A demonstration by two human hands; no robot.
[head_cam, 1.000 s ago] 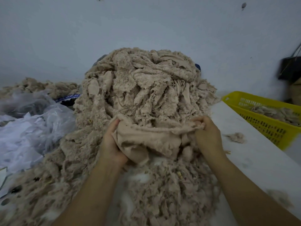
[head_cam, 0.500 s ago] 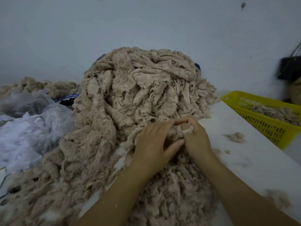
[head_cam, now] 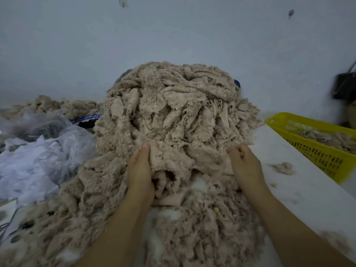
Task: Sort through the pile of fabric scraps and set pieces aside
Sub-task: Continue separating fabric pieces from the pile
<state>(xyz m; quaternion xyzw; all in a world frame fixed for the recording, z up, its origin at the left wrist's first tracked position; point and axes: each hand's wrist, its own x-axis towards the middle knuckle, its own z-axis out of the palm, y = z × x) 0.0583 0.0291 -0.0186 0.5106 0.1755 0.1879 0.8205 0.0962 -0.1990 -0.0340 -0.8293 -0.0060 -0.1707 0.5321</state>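
**Item:** pile (head_cam: 173,116) of beige fabric scraps, heaped mid-table against the wall and spilling toward the viewer.

**Table** (head_cam: 300,199)**:** white, bare along its right side.

**Hands:** set apart, one at each side of a clump (head_cam: 185,164) on the pile's near face.
- Right hand (head_cam: 245,166): fingers curled onto the clump's right edge.
- Left hand (head_cam: 139,170): pressed to the clump's left side, fingers buried in cloth; its grip cannot be told.

**Also present:**
- Yellow basket (head_cam: 317,160), right, with some scraps inside.
- Loose tuft (head_cam: 285,168) on the table near the basket.
- Plastic bags (head_cam: 44,151), left.

**Hazards (judged):**
- The scraps are tangled, so lifting the clump may drag neighbours along or bring the steep heap sliding down.
- A one-sided hold may let the clump pull apart and shed bits onto the table.

**Change:** half a second ago the hands were touching, close together right of centre. Now they are spread, with the clump between them.
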